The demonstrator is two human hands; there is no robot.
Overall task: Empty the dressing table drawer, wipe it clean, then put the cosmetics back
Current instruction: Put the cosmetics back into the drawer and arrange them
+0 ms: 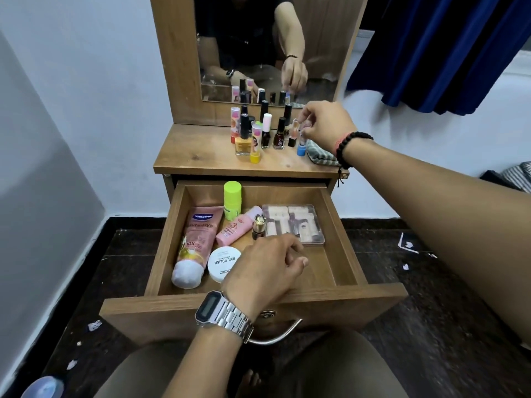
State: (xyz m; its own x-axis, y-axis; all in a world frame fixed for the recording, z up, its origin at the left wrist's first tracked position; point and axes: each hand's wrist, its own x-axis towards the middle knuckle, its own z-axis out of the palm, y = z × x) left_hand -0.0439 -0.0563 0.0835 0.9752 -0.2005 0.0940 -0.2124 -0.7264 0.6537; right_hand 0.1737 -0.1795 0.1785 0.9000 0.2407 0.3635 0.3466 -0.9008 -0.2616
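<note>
Two hands: right grip [321,124] pinches a blue-capped tube [302,142]; left [270,262] loosely curled, empty, over brown drawer [339,239].

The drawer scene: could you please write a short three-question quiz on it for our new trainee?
1. True or false: the drawer is already empty.
2. Which hand is over the drawer: A) left, B) right?
3. What lies on the tabletop beside the right hand?

Key:
1. False: the Vaseline tube, nail polish remover tub and other items remain inside.
2. A: the left hand, with the wristwatch.
3. A folded striped cloth; the right hand's grip is on a blue-based tube.
</note>
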